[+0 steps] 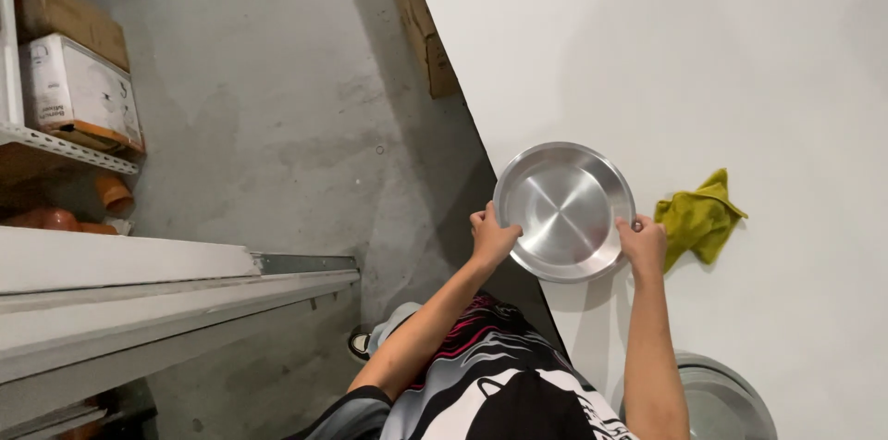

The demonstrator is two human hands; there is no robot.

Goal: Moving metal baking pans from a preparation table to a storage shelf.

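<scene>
Your patterned shirt (499, 384) filled the bottom of the view while both your hands held a round steel plate (564, 210) at the table's edge.

Your left hand (492, 238) had its fingers curled shut over the plate's left rim, thumb on the inner face; your right hand (642, 244) pinched the right rim the same way, fingers closed on the metal. You held the plate tilted up slightly, partly over the white table (740, 61) and partly past its edge above the grey concrete floor (277, 125). Just beside your right hand lay a crumpled yellow-green cloth (699, 218) on the table. Near your right forearm sat another steel plate (726, 398), cut off by the frame. Well apart on the left stood shelves with cardboard boxes (74, 61).
</scene>
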